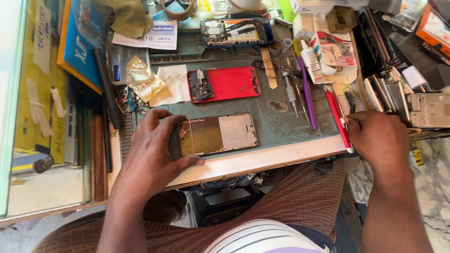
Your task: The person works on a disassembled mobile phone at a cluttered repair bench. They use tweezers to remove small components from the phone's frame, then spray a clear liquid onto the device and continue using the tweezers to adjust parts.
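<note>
Bright, even daylight, soft shadows, sharp focus, slight wide-angle bending at edges.

A single head-worn camera looked steeply down from close above the desk. It faced forward over the person's lap, with both forearms entering from the bottom edge.
</note>
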